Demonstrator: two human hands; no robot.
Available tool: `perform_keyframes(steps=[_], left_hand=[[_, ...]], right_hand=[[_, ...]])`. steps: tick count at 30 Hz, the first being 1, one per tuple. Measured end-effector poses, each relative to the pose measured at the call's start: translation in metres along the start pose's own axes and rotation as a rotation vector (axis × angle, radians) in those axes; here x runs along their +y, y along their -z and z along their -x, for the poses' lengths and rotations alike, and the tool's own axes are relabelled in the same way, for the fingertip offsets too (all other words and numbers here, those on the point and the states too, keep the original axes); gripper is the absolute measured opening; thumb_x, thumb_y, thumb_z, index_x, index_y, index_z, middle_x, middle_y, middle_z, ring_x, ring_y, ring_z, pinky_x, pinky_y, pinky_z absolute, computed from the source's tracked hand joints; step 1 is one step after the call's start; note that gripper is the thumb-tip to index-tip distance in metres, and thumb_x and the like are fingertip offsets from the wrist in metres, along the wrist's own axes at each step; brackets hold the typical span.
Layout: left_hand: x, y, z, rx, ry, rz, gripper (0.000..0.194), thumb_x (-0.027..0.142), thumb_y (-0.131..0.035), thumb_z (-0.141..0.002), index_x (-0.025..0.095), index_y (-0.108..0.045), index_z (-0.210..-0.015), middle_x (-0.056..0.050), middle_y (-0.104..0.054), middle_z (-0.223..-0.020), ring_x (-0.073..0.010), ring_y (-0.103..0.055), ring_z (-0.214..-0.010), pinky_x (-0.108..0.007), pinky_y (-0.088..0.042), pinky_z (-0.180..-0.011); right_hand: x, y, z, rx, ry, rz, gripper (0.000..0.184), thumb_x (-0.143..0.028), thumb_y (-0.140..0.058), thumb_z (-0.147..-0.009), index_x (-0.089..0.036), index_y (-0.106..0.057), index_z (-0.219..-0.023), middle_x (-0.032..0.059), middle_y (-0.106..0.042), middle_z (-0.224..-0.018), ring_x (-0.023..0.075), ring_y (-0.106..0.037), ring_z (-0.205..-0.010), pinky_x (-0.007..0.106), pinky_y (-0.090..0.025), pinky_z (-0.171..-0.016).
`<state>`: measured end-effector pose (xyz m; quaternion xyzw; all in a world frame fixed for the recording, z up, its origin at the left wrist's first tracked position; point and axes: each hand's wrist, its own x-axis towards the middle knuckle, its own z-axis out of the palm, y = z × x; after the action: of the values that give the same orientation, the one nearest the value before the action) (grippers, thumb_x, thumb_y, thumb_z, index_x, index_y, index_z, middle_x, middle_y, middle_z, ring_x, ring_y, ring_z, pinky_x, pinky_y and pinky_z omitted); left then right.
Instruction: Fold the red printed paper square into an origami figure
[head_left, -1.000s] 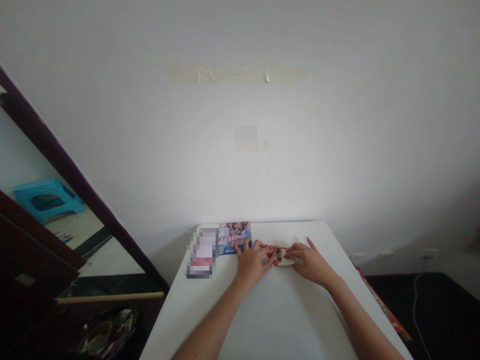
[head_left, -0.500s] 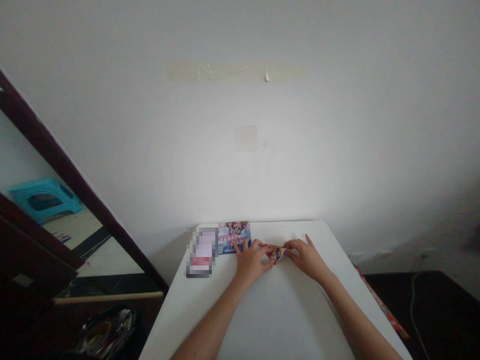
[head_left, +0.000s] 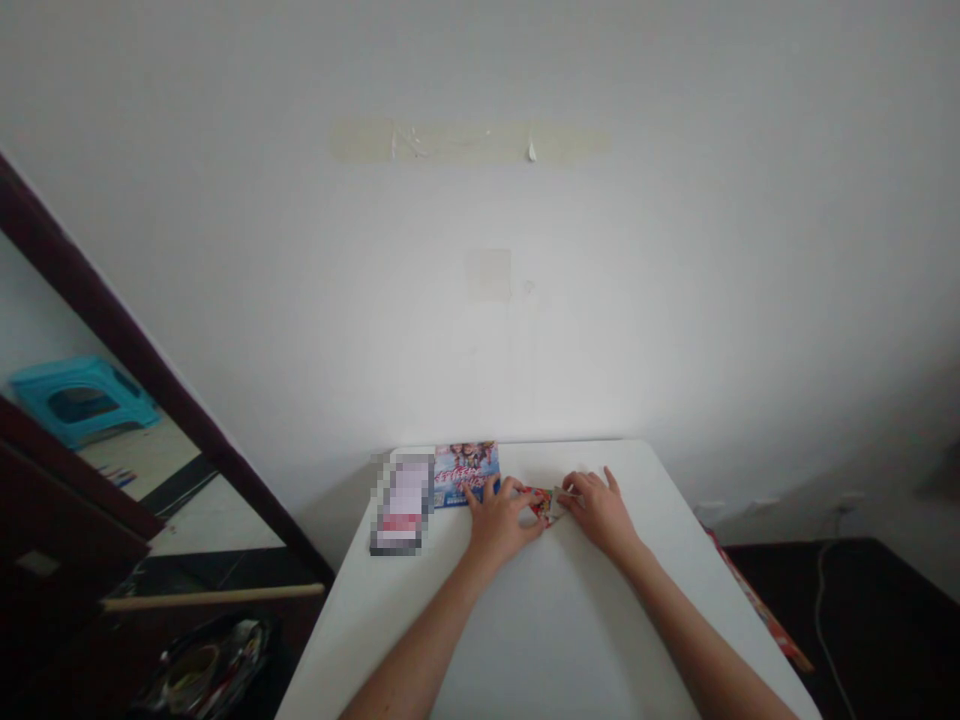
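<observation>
A small folded piece of colourful printed paper [head_left: 541, 506], mostly red with a pale grey part at its right, lies on the white table [head_left: 540, 620]. My left hand [head_left: 500, 522] presses its left side down between thumb and fingers. My right hand [head_left: 600, 508] pinches the pale flap at the right end, little finger raised. Some fingertips of my left hand also reach over the lower right of a blue printed leaflet [head_left: 463, 472], which lies flat at the back of the table.
Left of the leaflet is a blurred-out phone-like object [head_left: 403, 505]. A white wall [head_left: 495, 360] stands right behind the table. At left are a dark-framed mirror [head_left: 161, 380] showing a blue stool, and a dark bin [head_left: 206, 665] on the floor.
My right hand has moved slightly left, bringing the paper's right end over, so more of a pale surface shows. My left hand stays in place on the paper.
</observation>
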<state>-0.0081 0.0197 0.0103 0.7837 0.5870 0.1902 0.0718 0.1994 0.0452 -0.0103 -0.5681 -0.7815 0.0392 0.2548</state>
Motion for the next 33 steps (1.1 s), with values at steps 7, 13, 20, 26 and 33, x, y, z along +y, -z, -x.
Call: perform_keyframes(steps=[7,13,20,26,33], left_hand=[[0.0027,0.0042,-0.0001,-0.051,0.033,-0.011,0.037,0.058,-0.067,-0.078,0.048,-0.067,-0.113,0.000,-0.057,-0.128,-0.0343,-0.033,-0.133,-0.074,-0.001,-0.111],[-0.0005,0.0022,-0.0007,-0.028,0.013,0.016,0.036,0.058,-0.069,-0.076,0.050,-0.068,-0.111,0.000,-0.059,-0.126,-0.0349,-0.035,-0.133,-0.078,-0.001,-0.108],[-0.0009,0.0008,-0.0031,-0.017,0.030,0.035,0.030,0.060,-0.067,-0.078,0.050,-0.071,-0.106,0.001,-0.059,-0.125,-0.0347,-0.036,-0.132,-0.078,0.000,-0.108],[-0.0003,0.0002,-0.0044,-0.037,0.041,0.015,0.033,0.058,-0.072,-0.075,0.051,-0.070,-0.107,0.002,-0.059,-0.125,-0.0345,-0.036,-0.132,-0.079,0.000,-0.107],[-0.0024,-0.0004,-0.0049,-0.021,0.024,0.054,0.033,0.058,-0.074,-0.072,0.050,-0.070,-0.104,0.003,-0.060,-0.123,-0.0345,-0.038,-0.131,-0.081,0.001,-0.105]], right_hand=[[-0.0080,-0.0011,0.0001,0.029,0.030,0.079,0.006,-0.027,-0.052,-0.092,-0.026,-0.058,-0.093,-0.0003,-0.069,-0.093,0.0203,-0.061,-0.098,0.057,-0.020,-0.114],[-0.0095,-0.0030,-0.0001,0.036,0.028,0.111,0.007,-0.025,-0.053,-0.091,-0.027,-0.059,-0.095,-0.0006,-0.067,-0.094,0.0203,-0.061,-0.098,0.058,-0.017,-0.115],[-0.0089,-0.0039,-0.0003,0.031,0.035,0.101,0.009,-0.025,-0.052,-0.092,-0.028,-0.059,-0.095,-0.0006,-0.067,-0.093,0.0201,-0.061,-0.098,0.059,-0.016,-0.116],[-0.0075,-0.0063,-0.0012,0.031,0.037,0.110,0.010,-0.024,-0.051,-0.092,-0.028,-0.060,-0.096,-0.0004,-0.067,-0.093,0.0205,-0.060,-0.098,0.060,-0.016,-0.116],[-0.0109,-0.0051,-0.0005,0.031,0.034,0.133,0.010,-0.024,-0.051,-0.093,-0.027,-0.059,-0.098,0.0002,-0.067,-0.095,0.0209,-0.060,-0.100,0.059,-0.018,-0.115]])
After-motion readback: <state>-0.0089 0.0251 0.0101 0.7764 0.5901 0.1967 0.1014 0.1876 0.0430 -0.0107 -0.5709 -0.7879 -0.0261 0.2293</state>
